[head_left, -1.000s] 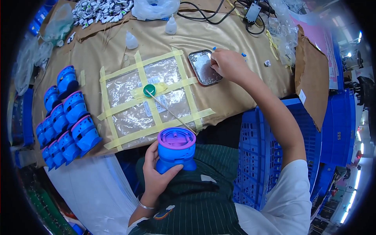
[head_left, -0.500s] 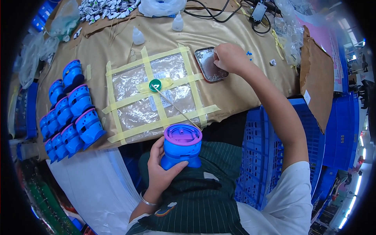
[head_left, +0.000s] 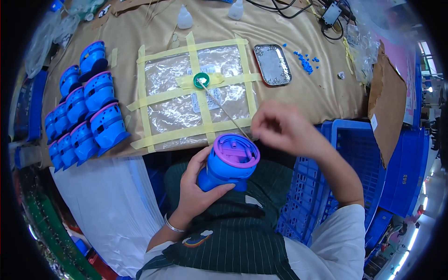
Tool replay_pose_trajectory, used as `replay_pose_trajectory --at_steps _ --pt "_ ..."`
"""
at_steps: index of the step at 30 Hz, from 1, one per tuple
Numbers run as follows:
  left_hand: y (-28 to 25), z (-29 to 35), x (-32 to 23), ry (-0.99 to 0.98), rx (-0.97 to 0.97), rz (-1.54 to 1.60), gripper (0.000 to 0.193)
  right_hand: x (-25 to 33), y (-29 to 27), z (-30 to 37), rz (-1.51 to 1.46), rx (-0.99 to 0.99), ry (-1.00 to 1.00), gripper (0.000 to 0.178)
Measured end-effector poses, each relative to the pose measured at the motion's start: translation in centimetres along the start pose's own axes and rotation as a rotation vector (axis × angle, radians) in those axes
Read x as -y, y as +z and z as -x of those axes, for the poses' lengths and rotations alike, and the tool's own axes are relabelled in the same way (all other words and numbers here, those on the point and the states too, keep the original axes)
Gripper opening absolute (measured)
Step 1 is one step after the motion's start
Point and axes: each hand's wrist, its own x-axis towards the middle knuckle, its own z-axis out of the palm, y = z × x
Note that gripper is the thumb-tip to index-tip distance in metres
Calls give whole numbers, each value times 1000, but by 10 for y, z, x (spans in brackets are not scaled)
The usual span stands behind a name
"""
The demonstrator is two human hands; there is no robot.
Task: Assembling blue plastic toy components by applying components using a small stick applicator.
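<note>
A blue plastic toy part with a purple ring and purple inner pieces (head_left: 232, 161) is gripped in my left hand (head_left: 195, 190), tilted to the right above my lap. My right hand (head_left: 282, 128) is just right of it, over the table's front edge. Its fingertips are pinched together; whatever they hold is too small to make out. Beyond that hand lies a shallow metal tin (head_left: 273, 65) holding small shiny pieces. A thin stick (head_left: 227, 114) leans from a green cap with white stuff (head_left: 201, 80) toward the table edge.
Several similar blue parts (head_left: 100, 88) stand in rows at left. Yellow tape holds a clear plastic sheet (head_left: 168, 109) to the table. Two white dropper bottles (head_left: 185, 17) stand behind. Small blue bits (head_left: 305, 64) lie beside the tin. A blue crate (head_left: 347, 154) is at right.
My right hand has left the tin and come back near the toy part. My left hand has raised the part slightly and tipped it rightward. The view has shifted.
</note>
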Motion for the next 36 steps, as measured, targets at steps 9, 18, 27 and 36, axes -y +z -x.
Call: replay_pose_trajectory --at_steps 9,18,27,36 --pt "8 5 -1 32 46 -66 77 -2 28 18 -29 -2 -56 8" --pt "8 7 -3 41 74 -158 75 0 35 24 172 -66 -117 13" --pt "11 8 0 132 34 -298 72 -4 45 30 308 -113 -153 11" --pt "11 5 -7 200 9 -398 71 -1 46 28 140 -116 -29 10"
